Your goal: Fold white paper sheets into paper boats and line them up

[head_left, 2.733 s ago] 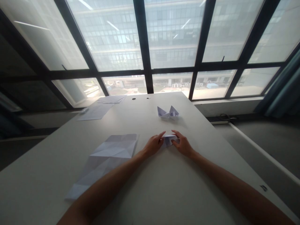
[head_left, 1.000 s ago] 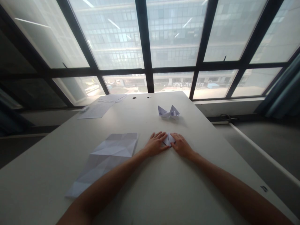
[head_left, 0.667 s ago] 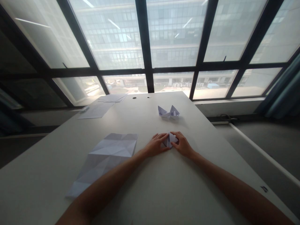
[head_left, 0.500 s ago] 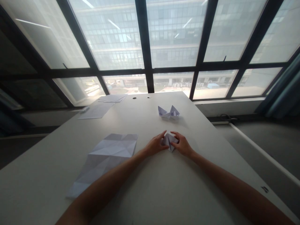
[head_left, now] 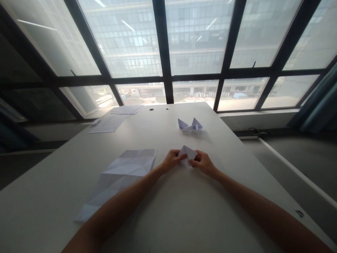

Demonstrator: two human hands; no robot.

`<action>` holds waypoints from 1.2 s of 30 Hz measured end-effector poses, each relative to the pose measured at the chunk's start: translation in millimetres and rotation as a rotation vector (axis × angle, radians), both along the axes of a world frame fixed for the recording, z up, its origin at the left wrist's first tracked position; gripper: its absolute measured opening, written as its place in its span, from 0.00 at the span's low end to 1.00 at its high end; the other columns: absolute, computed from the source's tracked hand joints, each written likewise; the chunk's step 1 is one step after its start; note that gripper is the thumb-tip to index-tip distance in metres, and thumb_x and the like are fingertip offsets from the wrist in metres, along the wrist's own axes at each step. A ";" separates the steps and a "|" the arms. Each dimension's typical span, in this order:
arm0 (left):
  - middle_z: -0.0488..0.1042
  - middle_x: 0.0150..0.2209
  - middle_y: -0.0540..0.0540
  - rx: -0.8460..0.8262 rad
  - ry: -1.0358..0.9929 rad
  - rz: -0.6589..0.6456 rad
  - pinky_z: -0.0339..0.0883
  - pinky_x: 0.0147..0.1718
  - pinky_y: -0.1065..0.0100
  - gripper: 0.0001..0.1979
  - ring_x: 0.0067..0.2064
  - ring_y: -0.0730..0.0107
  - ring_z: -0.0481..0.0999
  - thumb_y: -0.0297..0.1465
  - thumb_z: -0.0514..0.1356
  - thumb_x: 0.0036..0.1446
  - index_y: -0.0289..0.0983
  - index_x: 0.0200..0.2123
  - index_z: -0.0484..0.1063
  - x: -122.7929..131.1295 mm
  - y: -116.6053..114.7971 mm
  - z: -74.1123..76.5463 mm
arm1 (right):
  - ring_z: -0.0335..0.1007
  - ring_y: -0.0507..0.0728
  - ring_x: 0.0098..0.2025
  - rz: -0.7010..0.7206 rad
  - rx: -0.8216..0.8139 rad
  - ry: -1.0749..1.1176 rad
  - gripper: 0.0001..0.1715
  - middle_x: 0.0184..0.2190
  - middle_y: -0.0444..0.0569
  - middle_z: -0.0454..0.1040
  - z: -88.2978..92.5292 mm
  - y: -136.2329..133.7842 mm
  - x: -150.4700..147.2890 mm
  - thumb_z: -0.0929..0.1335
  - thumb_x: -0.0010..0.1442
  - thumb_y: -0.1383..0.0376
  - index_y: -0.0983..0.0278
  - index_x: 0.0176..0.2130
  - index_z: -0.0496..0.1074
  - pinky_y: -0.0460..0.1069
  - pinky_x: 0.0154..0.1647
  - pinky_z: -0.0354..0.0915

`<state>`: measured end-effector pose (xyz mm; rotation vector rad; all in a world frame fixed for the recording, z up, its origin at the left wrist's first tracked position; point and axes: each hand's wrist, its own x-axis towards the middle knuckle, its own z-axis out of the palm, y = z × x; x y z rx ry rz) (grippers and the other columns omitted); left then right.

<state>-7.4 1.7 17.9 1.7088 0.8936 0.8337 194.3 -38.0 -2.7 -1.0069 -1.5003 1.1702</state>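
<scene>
A small piece of folded white paper (head_left: 187, 151) is held between my two hands above the table, its peak pointing away from me. My left hand (head_left: 171, 160) pinches its left side, thumb laid across the front. On the right edge, my right hand (head_left: 203, 162) grips the paper between thumb and curled fingers. Beyond my hands stands a folded paper boat (head_left: 190, 125) with two pointed ends. A creased white sheet (head_left: 123, 172) lies to the left, partly hidden by my left forearm.
Several flat white sheets (head_left: 110, 123) lie at the far left of the white table (head_left: 200, 214). Two round holes sit near its far edge. A small dark mark (head_left: 299, 213) is near the right edge. Windows rise behind the table.
The folded paper has turned and tipped, its peak now farther from me. My fingers have gone from spread around its top to pinching its sides.
</scene>
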 end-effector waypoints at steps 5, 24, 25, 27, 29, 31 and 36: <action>0.72 0.25 0.48 -0.062 -0.111 0.037 0.58 0.27 0.72 0.23 0.27 0.71 0.67 0.47 0.66 0.52 0.28 0.30 0.78 -0.1 0.2 -0.8 | 0.73 0.55 0.27 0.066 -0.053 -0.067 0.13 0.25 0.48 0.77 -2.0 -1.0 -1.5 0.74 0.51 0.59 0.68 0.29 0.76 0.48 0.30 0.67; 0.70 0.21 0.49 -0.041 -0.029 -0.018 0.55 0.23 0.73 0.24 0.24 0.74 0.65 0.47 0.66 0.52 0.27 0.28 0.78 -0.3 -0.9 -2.7 | 0.65 0.51 0.22 0.098 0.077 -0.279 0.13 0.20 0.46 0.72 5.0 -6.3 -1.5 0.66 0.58 0.63 0.67 0.24 0.71 0.44 0.24 0.58; 0.69 0.21 0.49 -0.039 -0.019 -0.021 0.55 0.23 0.73 0.24 0.24 0.75 0.64 0.47 0.66 0.52 0.27 0.28 0.78 -0.4 -0.7 -3.1 | 0.65 0.51 0.22 0.099 0.078 -0.285 0.13 0.20 0.45 0.72 5.1 -6.5 -1.4 0.66 0.57 0.63 0.67 0.24 0.71 0.44 0.24 0.58; 0.68 0.21 0.50 -0.037 -0.002 -0.025 0.53 0.22 0.73 0.25 0.23 0.76 0.62 0.48 0.64 0.53 0.28 0.27 0.77 -0.8 -0.2 -3.8 | 0.65 0.51 0.22 0.100 0.064 -0.284 0.12 0.20 0.46 0.72 5.7 -6.6 -1.7 0.66 0.56 0.64 0.67 0.24 0.71 0.44 0.24 0.58; 0.66 0.20 0.50 -0.040 0.012 -0.029 0.53 0.22 0.73 0.26 0.22 0.76 0.61 0.49 0.63 0.54 0.28 0.26 0.76 -1.3 0.2 -3.9 | 0.65 0.51 0.22 0.099 0.049 -0.263 0.11 0.21 0.46 0.73 6.4 -6.2 -1.9 0.67 0.56 0.63 0.67 0.25 0.71 0.45 0.24 0.59; 0.65 0.20 0.50 -0.050 0.036 -0.048 0.52 0.21 0.73 0.26 0.22 0.76 0.61 0.49 0.63 0.54 0.28 0.26 0.75 -1.4 0.3 -3.2 | 0.64 0.51 0.23 0.078 0.051 -0.240 0.12 0.21 0.45 0.72 6.9 -5.3 -1.2 0.67 0.56 0.61 0.67 0.26 0.71 0.44 0.24 0.58; 0.65 0.21 0.51 -0.023 0.149 -0.174 0.52 0.22 0.74 0.26 0.23 0.76 0.60 0.51 0.63 0.53 0.29 0.28 0.75 0.1 0.4 -2.4 | 0.58 0.49 0.23 0.036 0.084 -0.258 0.16 0.20 0.41 0.65 5.9 -1.5 4.7 0.69 0.56 0.56 0.65 0.25 0.67 0.44 0.23 0.53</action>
